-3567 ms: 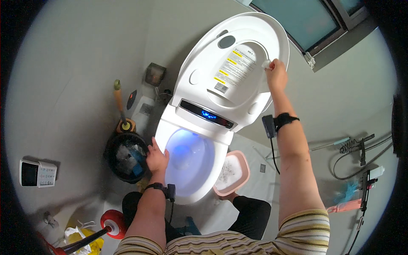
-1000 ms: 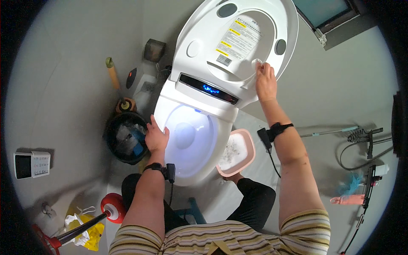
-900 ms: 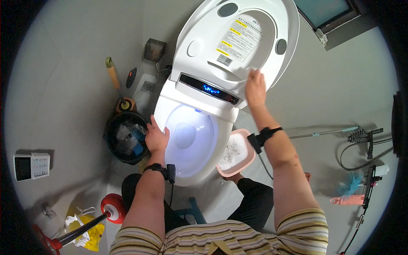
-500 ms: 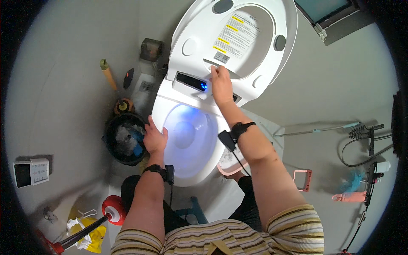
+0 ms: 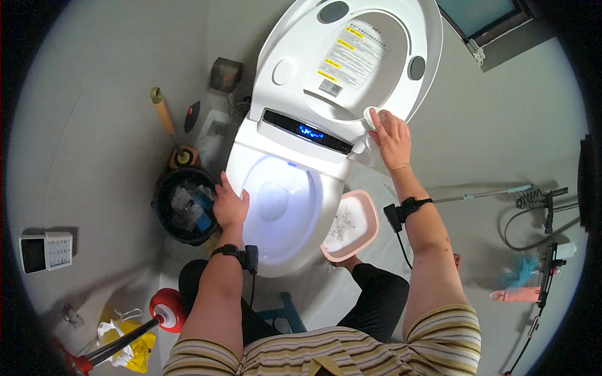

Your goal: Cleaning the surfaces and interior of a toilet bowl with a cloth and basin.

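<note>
A white electric toilet stands before me with its seat [image 5: 295,59] and lid raised. My left hand [image 5: 231,203] lies open on the left edge of the toilet bowl [image 5: 273,203], fingers stretched forward. At the lower right corner of the raised seat, my right hand [image 5: 394,141] presses a crumpled white wipe [image 5: 370,117] against the surface; part of it is hidden under the fingers. The lit display [image 5: 307,130] on the black panel below the seat shows blue symbols. Light fills the inside of the bowl.
Right of the bowl sits a pink basin [image 5: 370,241] with foamy water. To the left are a black bin [image 5: 164,219] with rubbish and a wooden-handled brush [image 5: 164,116]. A red plunger-like head [image 5: 168,309] leans at lower left. A blue stool [image 5: 291,313] is beneath me.
My right hand has moved right and slightly down, from beside the seat's middle opening to its lower right corner, uncovering the display and basin. My left hand has stayed put.
</note>
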`<state>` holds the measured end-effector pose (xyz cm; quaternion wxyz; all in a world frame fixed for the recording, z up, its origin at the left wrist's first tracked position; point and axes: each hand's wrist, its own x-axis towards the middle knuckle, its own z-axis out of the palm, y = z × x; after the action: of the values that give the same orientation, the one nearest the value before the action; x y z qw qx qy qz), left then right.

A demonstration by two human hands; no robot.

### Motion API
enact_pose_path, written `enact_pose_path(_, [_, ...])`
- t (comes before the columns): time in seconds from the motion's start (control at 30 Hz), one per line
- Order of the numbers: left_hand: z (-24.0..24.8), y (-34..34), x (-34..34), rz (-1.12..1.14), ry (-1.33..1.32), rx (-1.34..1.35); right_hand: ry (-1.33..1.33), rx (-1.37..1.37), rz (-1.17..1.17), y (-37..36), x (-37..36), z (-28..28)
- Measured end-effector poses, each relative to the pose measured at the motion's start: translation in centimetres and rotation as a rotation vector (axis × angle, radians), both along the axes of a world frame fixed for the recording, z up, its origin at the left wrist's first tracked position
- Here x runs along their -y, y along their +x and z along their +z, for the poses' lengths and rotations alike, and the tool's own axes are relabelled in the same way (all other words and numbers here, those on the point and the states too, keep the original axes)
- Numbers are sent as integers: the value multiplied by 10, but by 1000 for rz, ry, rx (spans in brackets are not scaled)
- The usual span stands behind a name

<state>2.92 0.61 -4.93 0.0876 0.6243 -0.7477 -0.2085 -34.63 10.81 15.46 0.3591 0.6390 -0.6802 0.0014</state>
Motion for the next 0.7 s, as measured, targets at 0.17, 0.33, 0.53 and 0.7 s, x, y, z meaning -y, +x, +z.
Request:
enact_pose_path(0.17, [-1, -1, 0, -1, -14, -22, -191, 184, -43, -5, 12, -8])
enact_pose_path(0.33, [0, -1, 0, -3, 4, -37, -291, 239, -37, -27, 39, -3])
enact_pose_path(0.53, [1, -4, 0, -7, -13, -12, -666, 181, -466, -57, 35, -8])
enact_pose_path(0.7, [0, 0, 0, -8, -57, -23, -584, 175, -457, -35, 16, -39])
